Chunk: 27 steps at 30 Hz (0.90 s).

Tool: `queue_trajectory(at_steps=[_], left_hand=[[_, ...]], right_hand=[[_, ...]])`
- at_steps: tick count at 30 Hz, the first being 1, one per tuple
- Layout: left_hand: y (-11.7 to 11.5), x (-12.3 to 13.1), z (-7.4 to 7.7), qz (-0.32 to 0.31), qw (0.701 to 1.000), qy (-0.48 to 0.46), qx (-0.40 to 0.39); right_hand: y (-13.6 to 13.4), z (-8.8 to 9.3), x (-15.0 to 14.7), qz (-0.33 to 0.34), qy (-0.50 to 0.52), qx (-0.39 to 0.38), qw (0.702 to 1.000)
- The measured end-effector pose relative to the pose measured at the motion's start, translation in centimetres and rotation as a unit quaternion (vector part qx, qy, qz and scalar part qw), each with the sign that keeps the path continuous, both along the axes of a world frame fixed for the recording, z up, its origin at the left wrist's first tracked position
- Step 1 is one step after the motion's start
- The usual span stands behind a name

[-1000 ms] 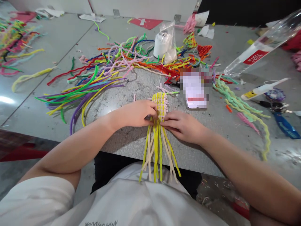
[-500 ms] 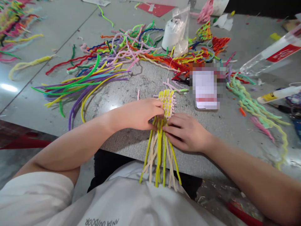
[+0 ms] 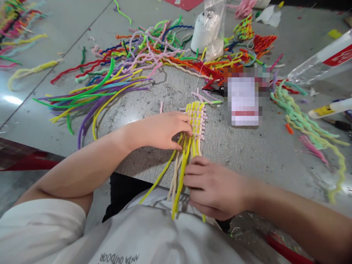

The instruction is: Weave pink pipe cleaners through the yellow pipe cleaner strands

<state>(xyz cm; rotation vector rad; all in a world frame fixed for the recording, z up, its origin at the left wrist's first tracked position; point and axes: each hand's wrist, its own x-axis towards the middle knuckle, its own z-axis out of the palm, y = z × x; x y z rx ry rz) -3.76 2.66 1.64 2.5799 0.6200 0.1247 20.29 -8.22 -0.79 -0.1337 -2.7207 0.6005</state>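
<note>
Table [image 3: 170,86]: grey, streaky top under and beyond the left hand [image 3: 173,130], dark specks, glare patch past the wrist; near edge runs below the hands, littered floor [image 3: 247,234] showing under the right forearm. Weave [image 3: 197,119] lies flat at the left fingertips, beyond the right hand [image 3: 216,187]: yellow and cream lengthwise, pale pink crosswise, short pink ends jutting from its right side. Loose yellow and cream strands [image 3: 180,179] trail from its lower end toward the wearer's shirt [image 3: 132,234]. Left hand half curled, fingertips on the weave, thumb apart; cannot tell whether it pinches or only presses. Right hand closed around strands on the right; fingers hide their middle. Left hand covers part of the weave's left edge. Beyond the left hand: heap of coloured stems [image 3: 145,55], white spool [image 3: 198,35], clear bag [image 3: 216,42]. Beyond the right hand: phone [image 3: 243,101], pixelated. Farther right: mint braid [image 3: 294,117], tube [image 3: 331,109], bottle [image 3: 324,58], cut off by the frame.
</note>
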Motion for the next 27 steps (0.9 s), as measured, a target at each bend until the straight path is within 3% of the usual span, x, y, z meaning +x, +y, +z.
queue_trajectory(at_steps=[2, 4, 8, 11, 20, 27], left_hand=[[0.1, -0.1, 0.1, -0.006, 1.000, 0.000, -0.007], [0.2, -0.2, 0.1, -0.018, 1.000, -0.005, -0.012], [0.2, 0.0, 0.0, -0.023, 1.000, -0.014, -0.012], [0.2, 0.3, -0.3, -0.008, 1.000, -0.013, 0.000], [0.6, 0.4, -0.8, -0.002, 1.000, -0.002, 0.010], [0.7, 0.5, -0.8, -0.001, 1.000, -0.027, -0.006]], right_hand=[[-0.1, 0.0, -0.1, 0.016, 0.018, -0.027, 0.999], [0.4, -0.1, -0.1, -0.013, 0.064, -0.032, 0.997], [1.9, -1.0, 0.5, -0.201, 0.115, 0.030, 0.972], [2.7, -1.8, 1.0, -0.261, 0.049, 0.055, 0.963], [2.8, -1.5, 1.1, -0.217, -0.007, 0.109, 0.970], [2.5, -1.1, 0.7, -0.143, -0.023, 0.067, 0.987]])
